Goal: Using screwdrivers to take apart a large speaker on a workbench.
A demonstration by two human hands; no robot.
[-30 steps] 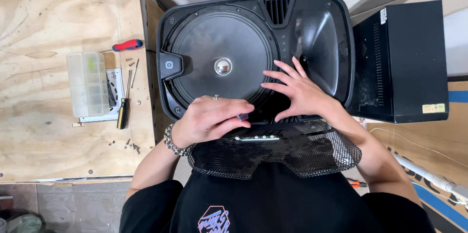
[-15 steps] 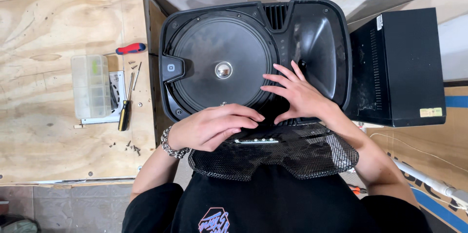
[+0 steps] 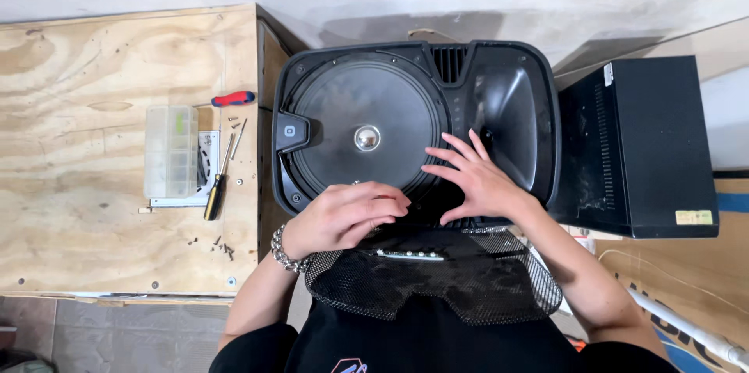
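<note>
While both hands work at its near edge, the black speaker cabinet (image 3: 417, 127) lies face-up at centre, grille off, with the round woofer cone (image 3: 363, 135) to the left and the horn opening (image 3: 507, 123) to the right.

Left hand (image 3: 343, 217): fingers curled inward over the near rim of the woofer, a beaded bracelet (image 3: 287, 252) at the wrist; whether it pinches something small I cannot tell.

Right hand (image 3: 476, 182): released, fingers spread, fingertips resting on the baffle between cone and horn, holding nothing.

Black mesh grille (image 3: 437, 287): near the person, touching the cabinet's near edge, lying just under both wrists.

Handling note: judged from this view, the spread hand does best to steady the cabinet by the rigid baffle, and fingertips are best kept off the thin cone, which probably dents easily.

Plywood worktop (image 3: 94, 69), left of the cabinet:
- clear plastic compartment box (image 3: 170, 150), lid closed; contents too blurred to tell.
- red-handled screwdriver (image 3: 232, 98), far of the box.
- yellow-and-black screwdriver (image 3: 216, 190), just beside the box.
- loose screws (image 3: 222, 246), scattered near the worktop's near edge, outside any container.

Black box-shaped unit (image 3: 636, 147): right of the cabinet, just beside it.
</note>
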